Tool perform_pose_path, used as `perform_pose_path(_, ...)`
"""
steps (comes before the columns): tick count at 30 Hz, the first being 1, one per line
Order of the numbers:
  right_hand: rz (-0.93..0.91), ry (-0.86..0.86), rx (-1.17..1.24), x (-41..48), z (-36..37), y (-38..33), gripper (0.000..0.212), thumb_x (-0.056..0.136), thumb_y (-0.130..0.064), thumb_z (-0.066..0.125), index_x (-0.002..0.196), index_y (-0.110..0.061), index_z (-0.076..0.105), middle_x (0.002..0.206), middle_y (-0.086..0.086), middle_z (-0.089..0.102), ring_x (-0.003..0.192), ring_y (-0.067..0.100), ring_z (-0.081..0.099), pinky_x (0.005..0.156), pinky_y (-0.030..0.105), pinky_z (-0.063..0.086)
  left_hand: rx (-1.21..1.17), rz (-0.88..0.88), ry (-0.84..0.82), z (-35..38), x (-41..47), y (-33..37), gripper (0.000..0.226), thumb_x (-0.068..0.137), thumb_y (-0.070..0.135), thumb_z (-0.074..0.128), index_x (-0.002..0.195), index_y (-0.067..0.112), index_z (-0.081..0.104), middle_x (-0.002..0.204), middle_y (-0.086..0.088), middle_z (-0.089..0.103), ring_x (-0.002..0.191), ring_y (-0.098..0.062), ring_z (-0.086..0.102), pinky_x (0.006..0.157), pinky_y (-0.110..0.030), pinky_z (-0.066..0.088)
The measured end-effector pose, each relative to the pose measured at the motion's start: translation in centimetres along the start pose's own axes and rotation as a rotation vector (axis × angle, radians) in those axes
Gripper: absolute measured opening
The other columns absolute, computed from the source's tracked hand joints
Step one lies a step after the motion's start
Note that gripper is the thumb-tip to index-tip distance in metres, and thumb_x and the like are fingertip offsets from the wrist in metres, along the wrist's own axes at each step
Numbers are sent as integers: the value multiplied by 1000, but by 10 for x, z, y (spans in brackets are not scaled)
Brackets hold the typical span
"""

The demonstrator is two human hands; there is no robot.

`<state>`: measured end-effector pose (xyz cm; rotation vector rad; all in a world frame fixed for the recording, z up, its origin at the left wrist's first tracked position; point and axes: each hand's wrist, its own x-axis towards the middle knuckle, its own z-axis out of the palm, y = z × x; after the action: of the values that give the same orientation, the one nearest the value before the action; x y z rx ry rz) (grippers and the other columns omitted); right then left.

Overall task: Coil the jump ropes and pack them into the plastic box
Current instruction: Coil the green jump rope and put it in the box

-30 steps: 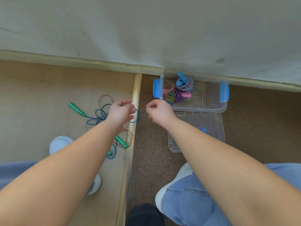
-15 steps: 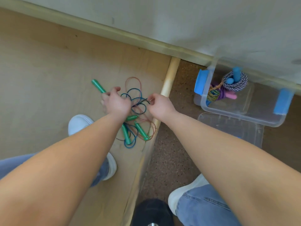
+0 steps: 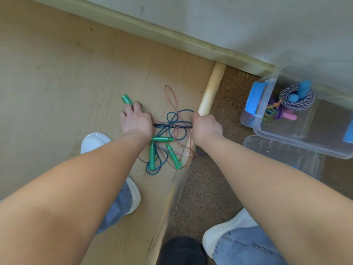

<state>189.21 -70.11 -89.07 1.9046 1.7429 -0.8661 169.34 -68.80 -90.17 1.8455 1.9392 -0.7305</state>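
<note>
Tangle of thin cord (image 3: 172, 126), tapered handles (image 3: 162, 139).

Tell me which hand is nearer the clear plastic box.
Right. The right hand grips the jump ropes beside the wooden rod, on the side of the plastic box; the left hand grips them across the tangle, farther off.

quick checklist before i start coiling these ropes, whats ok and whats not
1. Left hand holds a green handle: ok.
2. Right hand grips the ropes, pulled taut between both hands: ok.
3. Blue and reddish ropes separated: not ok, tangled together.
4. Other three handles gathered: not ok, loose on the floor.
5. Box open, lid beside it: ok.
6. Room left in box: ok, much of it bare.
</note>
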Motion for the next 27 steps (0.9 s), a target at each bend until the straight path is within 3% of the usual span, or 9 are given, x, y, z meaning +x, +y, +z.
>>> perform_pose_path(5,164,33,474,-2,-6,25,17,95,-16,46,105,-16,59,102,12,64,90,33,61,70,32,44,22,61,101,-4,-1,0,30,99,29,36,110,13,59,109,-13,59,112,-33,50,104,-51,27)
perform_pose_path(7,247,28,735,-4,-13,29,15,98,-20,43,99,-19,58,96,9,69,79,30,67,71,40,57,-81,81,67,-16,-3,1,28,101,31,30,104,13,51,83,-9,61,94,-32,60,106,-49,28)
perform_pose_path(9,324,8,924,-9,-22,30,20,99,-22,40,100,-17,59,89,11,69,63,26,69,68,48,62,-308,53,29,-28,-7,4,28,103,34,32,107,12,49,79,-8,58,84,-32,59,90,-40,37)
perform_pose_path(11,349,1,996,-17,-33,29,26,98,-20,39,105,-14,63,87,13,69,60,24,66,68,47,63,-581,-16,11,-38,-10,10,28,103,35,39,112,10,50,94,-12,64,92,-34,61,76,-34,39)
perform_pose_path(13,336,-2,1037,-25,-42,28,26,95,-19,43,106,-13,66,78,13,68,63,27,64,70,46,61,-771,-60,17,-47,-14,14,29,101,36,42,115,13,53,103,-11,68,94,-33,66,80,-33,48)
perform_pose_path(16,309,-6,1061,-39,-51,26,27,93,-23,45,108,-16,66,75,8,67,69,28,64,72,42,59,-908,-6,20,-68,-28,20,25,98,35,47,112,21,62,91,-4,67,84,-28,67,82,-34,54)
perform_pose_path(21,164,111,789,-71,-63,27,58,85,-29,58,142,-25,46,128,5,60,111,28,60,89,36,52,-1065,162,-21,-105,-63,36,18,98,23,54,109,18,68,98,3,67,92,-14,59,84,-23,42)
perform_pose_path(25,-85,117,738,-100,-78,22,82,82,-22,69,154,-29,31,151,9,39,136,27,43,109,35,38,-1120,270,-19,-132,-95,42,18,99,15,50,103,18,67,77,5,63,66,-11,58,56,-14,45)
perform_pose_path(27,-218,93,730,-114,-87,21,85,78,-24,76,153,-30,35,153,6,41,141,24,37,110,33,32,-1148,328,5,-143,-111,45,21,99,14,49,106,16,69,69,18,58,61,-7,51,61,-22,51)
